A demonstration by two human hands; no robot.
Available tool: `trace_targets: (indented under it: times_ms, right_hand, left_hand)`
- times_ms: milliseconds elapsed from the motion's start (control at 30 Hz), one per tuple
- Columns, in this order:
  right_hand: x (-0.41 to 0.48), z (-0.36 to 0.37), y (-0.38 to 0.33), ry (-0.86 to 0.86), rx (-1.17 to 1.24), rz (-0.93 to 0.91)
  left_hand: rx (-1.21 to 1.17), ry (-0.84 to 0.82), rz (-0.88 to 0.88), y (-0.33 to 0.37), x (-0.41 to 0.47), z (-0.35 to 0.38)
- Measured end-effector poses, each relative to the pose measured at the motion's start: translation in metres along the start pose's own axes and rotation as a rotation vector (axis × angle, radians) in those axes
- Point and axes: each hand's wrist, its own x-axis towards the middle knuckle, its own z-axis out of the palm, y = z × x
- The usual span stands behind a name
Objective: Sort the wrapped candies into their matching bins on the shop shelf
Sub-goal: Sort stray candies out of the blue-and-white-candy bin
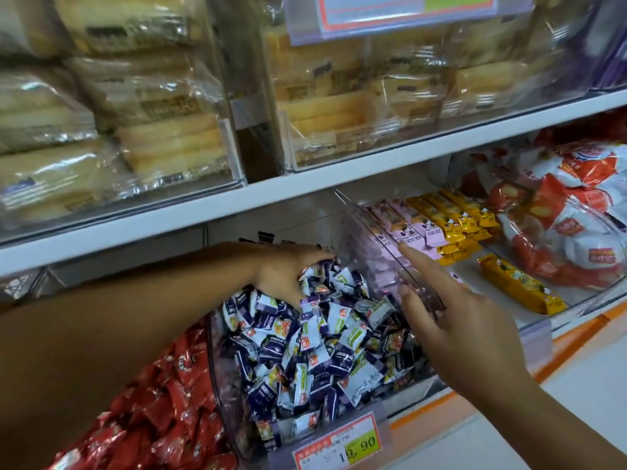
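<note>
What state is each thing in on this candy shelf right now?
left hand, fingers curled around some purple-and-white candies
right hand, index finger straight along the clear divider; grip unclear
candy bin, heaped full
price tag, clipped on the bin front

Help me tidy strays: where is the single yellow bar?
Head view, right side: the single yellow bar lies in front of the yellow row, left of the red-and-white packs.

Small purple, white and green wrapped candies lay heaped in a clear plastic bin, the back of the pile under the curled left hand, with shiny red wrapped candies piled left of it.
</note>
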Motion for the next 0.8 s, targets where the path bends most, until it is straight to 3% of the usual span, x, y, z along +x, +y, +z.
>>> trace_targets:
  times_ms: [233, 367, 467, 567, 667, 800]
  right_hand:
    - [-0.001, -0.002, -0.002, -0.035, 0.022, 0.018]
    - [-0.001, -0.002, -0.003, -0.032, 0.014, 0.030]
    - [-0.001, -0.002, -0.002, -0.055, -0.012, 0.043]
    - [0.000, -0.002, -0.003, -0.071, -0.017, 0.044]
    - [-0.001, -0.001, -0.004, -0.061, -0.017, 0.051]
    - [-0.001, -0.001, -0.003, -0.050, -0.007, 0.052]
  left_hand:
    - [0.143, 0.032, -0.083, -0.031, -0.040, -0.020]
    - [-0.075, 0.310, 0.079, -0.019, -0.039, -0.026]
    - [-0.015, 0.175, 0.078, 0.002, -0.024, -0.014]
    - [0.057, -0.008, -0.055, 0.006, -0.007, -0.002]
    - [0.061, 0.028, -0.068, 0.009, 0.000, 0.001]
    - [-0.108, 0.145, -0.026, 0.004, -0.003, 0.004]
